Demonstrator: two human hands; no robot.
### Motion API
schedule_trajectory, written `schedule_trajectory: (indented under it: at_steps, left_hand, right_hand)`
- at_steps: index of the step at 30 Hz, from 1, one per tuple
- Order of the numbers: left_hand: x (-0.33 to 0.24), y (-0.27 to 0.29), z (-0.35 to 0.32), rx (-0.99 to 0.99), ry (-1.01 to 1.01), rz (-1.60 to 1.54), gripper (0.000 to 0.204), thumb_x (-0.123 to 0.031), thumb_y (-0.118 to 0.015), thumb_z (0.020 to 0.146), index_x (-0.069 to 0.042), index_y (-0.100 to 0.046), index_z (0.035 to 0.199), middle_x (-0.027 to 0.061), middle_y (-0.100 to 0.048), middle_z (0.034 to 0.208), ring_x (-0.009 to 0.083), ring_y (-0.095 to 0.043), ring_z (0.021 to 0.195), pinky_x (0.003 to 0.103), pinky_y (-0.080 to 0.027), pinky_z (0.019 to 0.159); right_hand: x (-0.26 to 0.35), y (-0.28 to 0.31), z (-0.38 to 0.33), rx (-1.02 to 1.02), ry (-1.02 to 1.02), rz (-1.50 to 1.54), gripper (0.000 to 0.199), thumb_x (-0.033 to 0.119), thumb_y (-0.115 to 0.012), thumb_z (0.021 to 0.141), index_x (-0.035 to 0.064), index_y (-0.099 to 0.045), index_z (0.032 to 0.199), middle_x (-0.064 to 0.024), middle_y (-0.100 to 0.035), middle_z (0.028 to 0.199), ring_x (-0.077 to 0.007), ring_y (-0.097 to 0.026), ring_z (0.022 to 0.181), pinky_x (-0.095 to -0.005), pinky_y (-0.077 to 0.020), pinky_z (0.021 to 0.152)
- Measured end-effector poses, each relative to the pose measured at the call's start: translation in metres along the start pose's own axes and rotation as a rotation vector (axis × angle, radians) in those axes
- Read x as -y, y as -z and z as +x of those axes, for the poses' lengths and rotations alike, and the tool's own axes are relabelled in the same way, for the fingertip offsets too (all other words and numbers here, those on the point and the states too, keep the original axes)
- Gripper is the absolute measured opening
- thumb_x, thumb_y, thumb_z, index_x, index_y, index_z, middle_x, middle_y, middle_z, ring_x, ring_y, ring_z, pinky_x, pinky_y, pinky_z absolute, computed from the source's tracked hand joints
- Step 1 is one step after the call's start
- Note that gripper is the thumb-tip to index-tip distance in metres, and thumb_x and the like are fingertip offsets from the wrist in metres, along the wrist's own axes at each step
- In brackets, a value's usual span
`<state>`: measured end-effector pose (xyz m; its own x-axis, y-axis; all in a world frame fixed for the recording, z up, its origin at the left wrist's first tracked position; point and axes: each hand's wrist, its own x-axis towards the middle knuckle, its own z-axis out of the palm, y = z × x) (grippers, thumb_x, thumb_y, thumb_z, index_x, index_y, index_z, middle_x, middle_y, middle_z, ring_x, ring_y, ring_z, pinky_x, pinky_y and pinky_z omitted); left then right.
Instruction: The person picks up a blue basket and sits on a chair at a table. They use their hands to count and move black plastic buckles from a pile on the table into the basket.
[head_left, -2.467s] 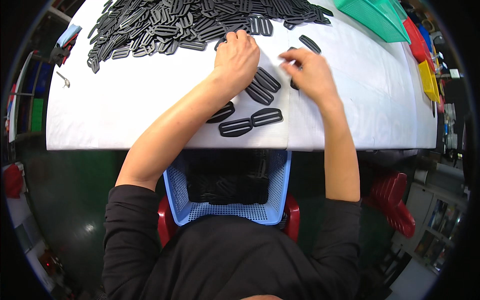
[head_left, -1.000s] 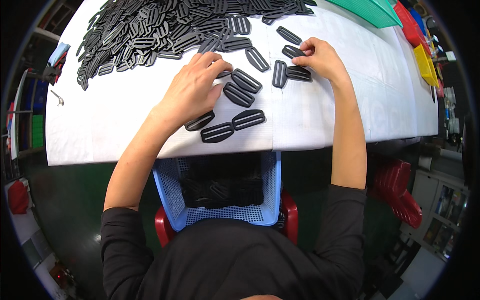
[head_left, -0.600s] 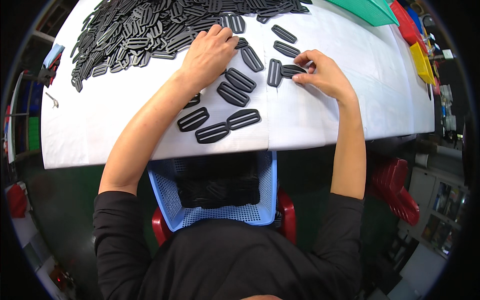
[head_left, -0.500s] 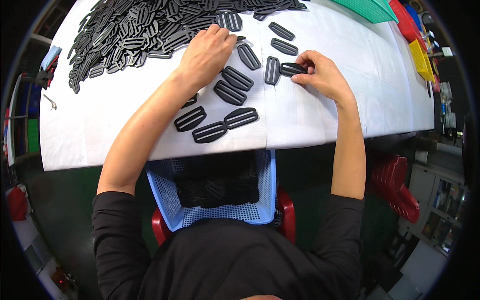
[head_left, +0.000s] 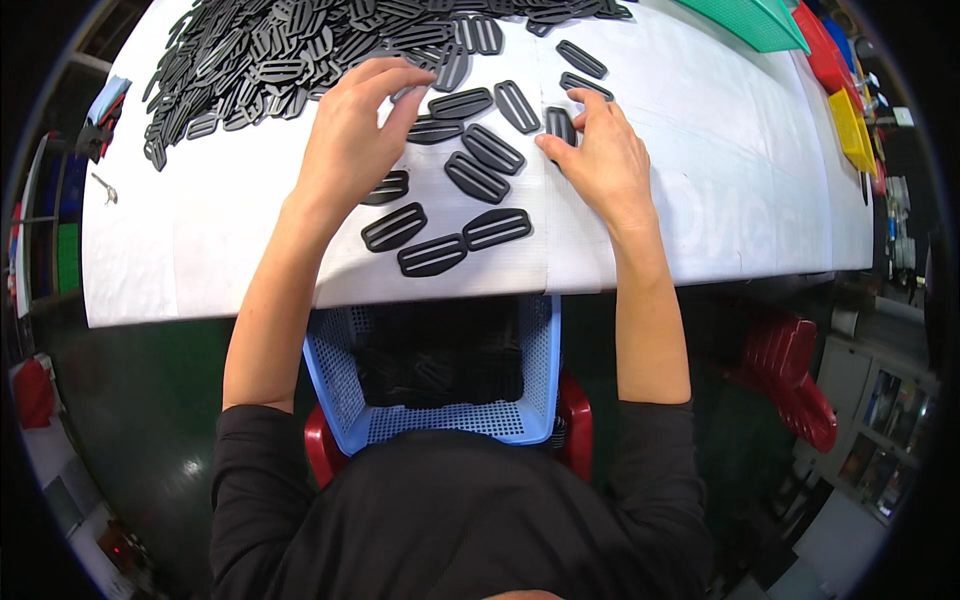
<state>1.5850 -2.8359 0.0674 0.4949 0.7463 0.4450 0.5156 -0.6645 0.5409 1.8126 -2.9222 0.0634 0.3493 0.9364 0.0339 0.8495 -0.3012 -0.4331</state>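
My left hand [head_left: 350, 130] hovers at the near right edge of a heap of black plastic slide buckles [head_left: 290, 50]. Its thumb and index finger are apart, and a buckle partly shows behind them. Just right of its fingertips lies a loose slide buckle [head_left: 460, 103]. My right hand [head_left: 608, 165] is low over the table, thumb and fingers spread around an upright-lying slide buckle [head_left: 560, 126] that they partly cover. Whether it touches that buckle, or another under the palm, is hidden. Several more buckles, such as one slide buckle [head_left: 432, 255], lie between my arms.
The white-covered table [head_left: 740, 200] ends just before my body. Below its edge a blue perforated basket [head_left: 450, 425] holds many black pieces, with a red chair [head_left: 575, 420] under it. A green basket [head_left: 750, 22] and yellow tray [head_left: 850, 130] stand at the right.
My left hand has drawn back left from the heap's edge and its fingers have opened, uncovering buckles. My right hand has shifted left over the upright-lying buckle; the buckle it pinched is out of sight.
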Motion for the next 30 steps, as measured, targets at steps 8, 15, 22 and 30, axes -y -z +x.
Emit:
schedule_trajectory:
  at_steps: [8, 15, 22, 30]
  left_hand:
    - [0.020, 0.019, -0.045, -0.011, 0.114, -0.016, 0.021, -0.005, -0.061, 0.090, -0.006, -0.069, 0.109, 0.0094, -0.067, 0.111, 0.0238, -0.064, 0.099, 0.032, -0.049, 0.085]
    - [0.029, 0.011, -0.065, -0.001, 0.043, -0.027, 0.026, -0.002, -0.061, 0.087, -0.007, -0.067, 0.113, 0.0105, -0.064, 0.115, 0.0278, -0.058, 0.112, 0.037, -0.046, 0.096]
    - [0.021, -0.008, -0.051, 0.194, -0.198, 0.178, 0.053, -0.031, -0.050, 0.097, -0.013, -0.038, 0.145, 0.0112, -0.037, 0.150, 0.0267, -0.023, 0.144, 0.045, -0.018, 0.118]
    - [0.015, -0.025, -0.050, 0.314, -0.194, 0.264, 0.064, -0.047, -0.046, 0.097, -0.012, -0.031, 0.149, 0.0139, -0.032, 0.152, 0.0291, -0.019, 0.146, 0.049, -0.012, 0.119]
  right_hand:
    - [0.007, -0.010, -0.001, 0.008, -0.043, 0.201, 0.046, 0.011, -0.073, 0.074, 0.0083, -0.060, 0.118, -0.0092, -0.063, 0.099, -0.0255, -0.064, 0.088, -0.0361, -0.0503, 0.082]
    - [-0.004, -0.006, 0.003, -0.149, 0.274, 0.249, 0.035, 0.032, -0.077, 0.078, 0.0081, -0.069, 0.103, -0.0105, -0.062, 0.106, -0.0255, -0.059, 0.097, -0.0370, -0.0488, 0.084]
    - [-0.069, -0.026, 0.058, -0.125, 0.392, -0.081, 0.059, 0.057, -0.045, 0.094, 0.0237, -0.044, 0.142, -0.0048, -0.041, 0.149, -0.0267, -0.029, 0.142, -0.0562, -0.0150, 0.115]
    - [-0.012, -0.059, 0.018, -0.135, 0.444, 0.034, 0.050, 0.049, -0.042, 0.098, 0.0202, -0.049, 0.138, -0.0051, -0.048, 0.144, -0.0272, -0.035, 0.140, -0.0531, -0.0194, 0.115]
